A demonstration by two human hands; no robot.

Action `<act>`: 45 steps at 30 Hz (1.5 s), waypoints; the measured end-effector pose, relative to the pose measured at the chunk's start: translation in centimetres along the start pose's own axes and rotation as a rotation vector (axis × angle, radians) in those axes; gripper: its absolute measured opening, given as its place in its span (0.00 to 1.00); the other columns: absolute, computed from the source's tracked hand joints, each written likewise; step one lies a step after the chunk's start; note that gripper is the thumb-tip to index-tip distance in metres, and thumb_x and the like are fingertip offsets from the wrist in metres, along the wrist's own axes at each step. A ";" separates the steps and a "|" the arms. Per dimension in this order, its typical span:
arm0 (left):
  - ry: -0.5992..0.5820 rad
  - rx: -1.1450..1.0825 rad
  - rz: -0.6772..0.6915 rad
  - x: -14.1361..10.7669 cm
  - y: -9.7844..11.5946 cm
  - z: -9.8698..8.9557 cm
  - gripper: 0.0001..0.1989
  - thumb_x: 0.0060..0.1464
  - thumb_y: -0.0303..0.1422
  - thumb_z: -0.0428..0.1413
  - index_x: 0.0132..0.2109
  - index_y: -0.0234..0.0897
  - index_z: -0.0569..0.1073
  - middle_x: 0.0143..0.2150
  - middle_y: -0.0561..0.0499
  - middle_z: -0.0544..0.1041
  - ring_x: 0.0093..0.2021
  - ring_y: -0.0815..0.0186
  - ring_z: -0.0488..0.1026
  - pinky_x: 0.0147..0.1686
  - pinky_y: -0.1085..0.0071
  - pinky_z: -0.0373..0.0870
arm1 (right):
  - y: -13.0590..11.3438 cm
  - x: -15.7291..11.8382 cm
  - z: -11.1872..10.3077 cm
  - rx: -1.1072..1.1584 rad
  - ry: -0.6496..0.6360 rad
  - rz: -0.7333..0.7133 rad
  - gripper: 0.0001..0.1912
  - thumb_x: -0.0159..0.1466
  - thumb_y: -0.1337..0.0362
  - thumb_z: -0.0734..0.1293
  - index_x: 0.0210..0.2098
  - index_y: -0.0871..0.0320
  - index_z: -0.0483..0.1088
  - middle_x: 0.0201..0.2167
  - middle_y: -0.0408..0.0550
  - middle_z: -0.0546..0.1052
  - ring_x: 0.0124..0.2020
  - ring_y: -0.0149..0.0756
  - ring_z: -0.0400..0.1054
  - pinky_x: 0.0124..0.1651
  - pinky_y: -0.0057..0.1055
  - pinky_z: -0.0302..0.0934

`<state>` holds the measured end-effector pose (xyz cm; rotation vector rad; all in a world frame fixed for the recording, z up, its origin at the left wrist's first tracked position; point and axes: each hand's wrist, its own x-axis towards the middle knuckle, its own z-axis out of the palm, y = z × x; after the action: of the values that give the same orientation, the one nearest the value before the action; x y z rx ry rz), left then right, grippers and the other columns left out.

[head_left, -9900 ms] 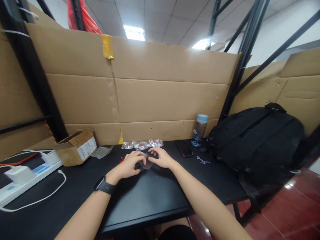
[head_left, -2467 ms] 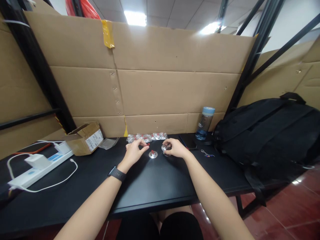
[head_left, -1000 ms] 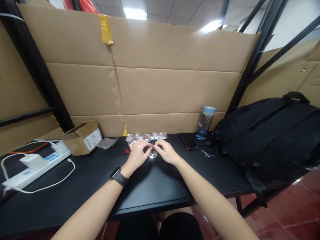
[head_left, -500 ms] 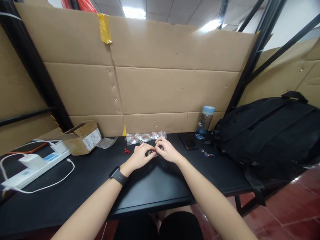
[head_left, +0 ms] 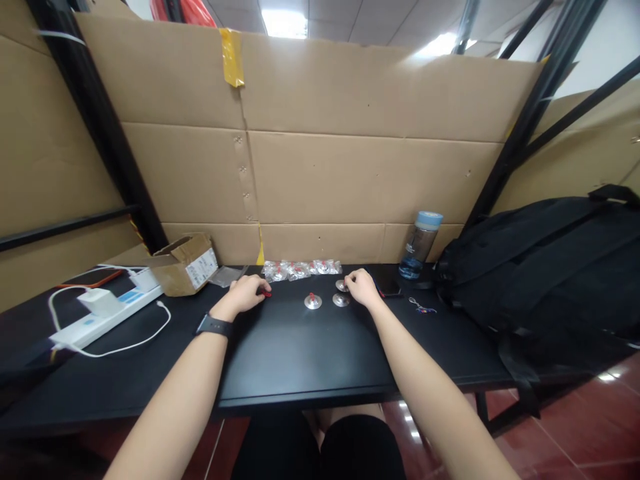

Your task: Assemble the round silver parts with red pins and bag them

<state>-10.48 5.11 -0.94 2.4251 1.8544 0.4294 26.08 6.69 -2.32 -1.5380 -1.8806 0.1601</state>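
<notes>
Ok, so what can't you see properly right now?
All in the head view:
- Red cord: partly covered by the left hand, so I can't tell if it's gripped.
- Far disc: its right side is behind the right hand.
- Phone: partly behind that hand too.
- Box label: print too small to read.
- Backpack: cut off by the right edge.

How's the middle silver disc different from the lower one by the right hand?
The middle disc has a red bit on top; the lower disc shows none. The middle disc lies by itself; the lower disc is close to the right hand. Both are round, silver and on the black table.
</notes>
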 end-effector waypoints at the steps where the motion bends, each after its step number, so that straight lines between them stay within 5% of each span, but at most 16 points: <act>1: -0.005 0.001 -0.005 0.0 -0.2 0.2 0.10 0.51 0.30 0.59 0.40 0.48 0.81 0.48 0.50 0.81 0.51 0.53 0.75 0.49 0.60 0.67 | 0.1 0.0 -0.1 -0.011 -0.009 0.004 0.14 0.67 0.66 0.62 0.27 0.59 0.75 0.33 0.53 0.75 0.42 0.42 0.70 0.50 0.35 0.62; 6: 0.044 0.011 -0.042 0.4 0.3 1.0 0.05 0.53 0.34 0.59 0.35 0.45 0.82 0.44 0.47 0.82 0.50 0.51 0.74 0.51 0.57 0.65 | -0.6 -0.6 -1.2 -0.009 -0.150 -0.131 0.07 0.63 0.62 0.69 0.36 0.58 0.78 0.38 0.51 0.76 0.41 0.38 0.71 0.48 0.32 0.63; 10: 0.087 -0.026 -0.015 0.3 1.1 0.8 0.06 0.55 0.35 0.59 0.35 0.45 0.81 0.45 0.48 0.82 0.52 0.50 0.73 0.53 0.56 0.62 | -0.9 -0.9 -1.8 -0.007 -0.335 -0.263 0.18 0.51 0.62 0.78 0.41 0.56 0.81 0.42 0.50 0.78 0.43 0.39 0.72 0.50 0.30 0.63; 17: 0.143 -0.169 0.113 0.0 4.5 0.6 0.10 0.61 0.41 0.55 0.42 0.47 0.80 0.46 0.53 0.83 0.49 0.57 0.77 0.52 0.63 0.60 | -0.5 -0.8 -1.9 -0.050 -0.481 -0.279 0.15 0.52 0.64 0.77 0.41 0.56 0.83 0.39 0.49 0.81 0.40 0.40 0.74 0.45 0.29 0.63; 26: 0.165 -0.174 0.154 -0.2 5.9 1.5 0.07 0.61 0.35 0.55 0.36 0.43 0.78 0.38 0.51 0.83 0.45 0.56 0.76 0.51 0.59 0.54 | -0.6 -1.2 -2.5 -0.064 -0.506 -0.199 0.17 0.48 0.62 0.79 0.38 0.55 0.83 0.36 0.47 0.82 0.38 0.41 0.76 0.41 0.29 0.64; 30: 0.189 -0.193 0.158 -0.1 5.9 1.5 0.07 0.62 0.34 0.53 0.39 0.43 0.76 0.39 0.51 0.82 0.45 0.57 0.77 0.49 0.62 0.57 | -0.7 -1.4 -2.6 -0.039 -0.512 -0.168 0.17 0.47 0.64 0.79 0.37 0.56 0.82 0.33 0.45 0.81 0.36 0.39 0.76 0.39 0.27 0.63; 37: 0.208 -0.543 0.260 0.2 6.1 1.7 0.07 0.61 0.35 0.53 0.44 0.40 0.73 0.34 0.52 0.79 0.30 0.64 0.77 0.36 0.70 0.69 | -0.8 -1.6 -2.6 -0.025 -0.460 -0.240 0.22 0.44 0.68 0.76 0.40 0.56 0.79 0.33 0.43 0.79 0.31 0.35 0.73 0.37 0.27 0.63; 45: 0.301 -0.694 0.328 -0.1 7.4 1.8 0.06 0.55 0.34 0.62 0.32 0.37 0.77 0.37 0.49 0.80 0.36 0.63 0.78 0.40 0.68 0.73 | -3.4 -2.0 -2.6 0.384 -0.236 -0.355 0.20 0.50 0.73 0.72 0.43 0.56 0.77 0.42 0.46 0.80 0.41 0.37 0.75 0.46 0.30 0.67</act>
<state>-3.15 3.22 -1.10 2.2186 1.0801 1.2703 24.88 3.08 0.45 -0.9467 -2.1218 0.5249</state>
